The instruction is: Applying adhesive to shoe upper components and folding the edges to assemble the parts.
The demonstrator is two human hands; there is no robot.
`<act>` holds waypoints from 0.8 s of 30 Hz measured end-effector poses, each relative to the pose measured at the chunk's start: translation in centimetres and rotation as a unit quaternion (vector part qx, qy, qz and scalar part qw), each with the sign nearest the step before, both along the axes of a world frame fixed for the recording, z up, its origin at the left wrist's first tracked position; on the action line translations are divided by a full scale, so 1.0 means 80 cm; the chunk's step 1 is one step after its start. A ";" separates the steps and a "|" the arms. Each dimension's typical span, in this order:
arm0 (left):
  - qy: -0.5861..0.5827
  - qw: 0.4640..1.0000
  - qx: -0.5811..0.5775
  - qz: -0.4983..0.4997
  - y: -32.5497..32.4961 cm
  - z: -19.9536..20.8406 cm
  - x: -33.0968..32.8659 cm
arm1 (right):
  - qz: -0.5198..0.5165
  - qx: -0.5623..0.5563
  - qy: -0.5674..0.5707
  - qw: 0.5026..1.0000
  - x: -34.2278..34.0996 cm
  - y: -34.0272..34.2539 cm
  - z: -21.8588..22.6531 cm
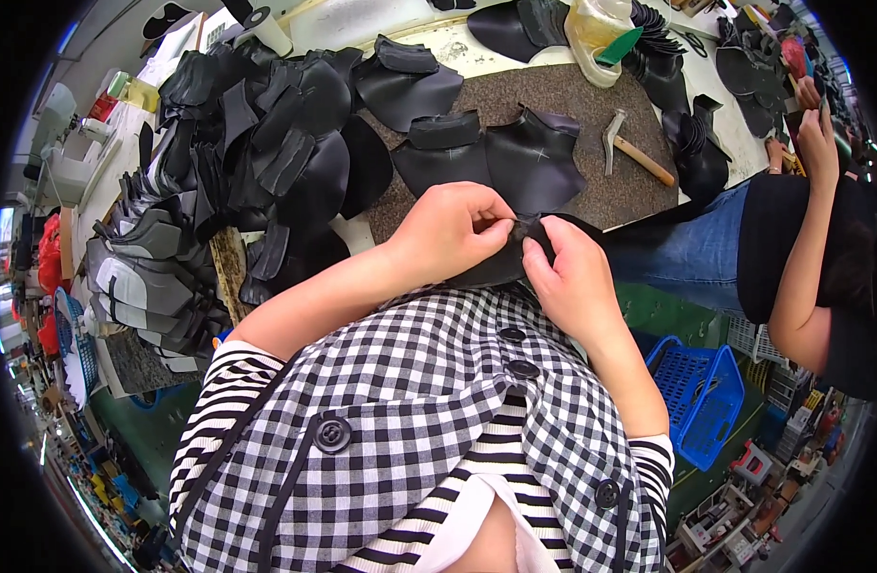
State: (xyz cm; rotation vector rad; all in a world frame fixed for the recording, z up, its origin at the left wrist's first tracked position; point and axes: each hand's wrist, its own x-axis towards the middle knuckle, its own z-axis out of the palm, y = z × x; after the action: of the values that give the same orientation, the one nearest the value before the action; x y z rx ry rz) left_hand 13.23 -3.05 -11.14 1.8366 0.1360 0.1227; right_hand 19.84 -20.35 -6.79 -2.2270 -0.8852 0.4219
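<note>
Hands pinch one black curved leather piece [515, 250] at bench [572, 105] edge | left hand [448, 234] grip closed on its top | right hand [567, 272] grip clamps its right side | wooden-handled hammer [634, 148] lies apart on bench

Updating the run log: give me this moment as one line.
left hand: pinching black leather piece | right hand: pinching same piece | hammer: lying on mat, untouched | co-worker at right

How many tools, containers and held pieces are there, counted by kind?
Hammer: 1
Clear plastic jug: 1
Blue plastic basket: 1
Black leather piece held by left hand and right hand: 1
Total: 4
</note>
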 end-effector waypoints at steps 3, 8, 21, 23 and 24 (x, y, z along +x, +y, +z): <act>-0.045 0.998 0.019 -0.039 0.003 -0.003 -0.001 | -0.006 -0.017 0.020 1.000 0.003 -0.003 -0.002; -0.113 0.980 0.158 -0.049 -0.003 0.005 0.003 | -0.008 -0.037 0.007 0.999 0.006 -0.002 -0.003; 0.131 0.948 -0.264 -0.118 0.031 0.016 0.021 | 0.013 0.011 0.053 0.998 0.041 -0.001 0.030; 0.109 0.957 -0.249 -0.106 0.033 0.031 0.012 | 0.005 -0.003 0.058 0.998 0.038 0.000 0.030; 0.089 0.963 -0.236 -0.092 0.032 0.042 0.007 | -0.003 -0.019 0.065 0.998 0.036 0.000 0.030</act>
State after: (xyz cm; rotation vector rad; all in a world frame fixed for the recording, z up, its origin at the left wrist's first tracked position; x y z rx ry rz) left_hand 13.77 -0.47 -7.79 1.3723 0.1089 -0.1930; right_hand 22.76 -20.35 -4.41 -2.2088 -0.8081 0.5785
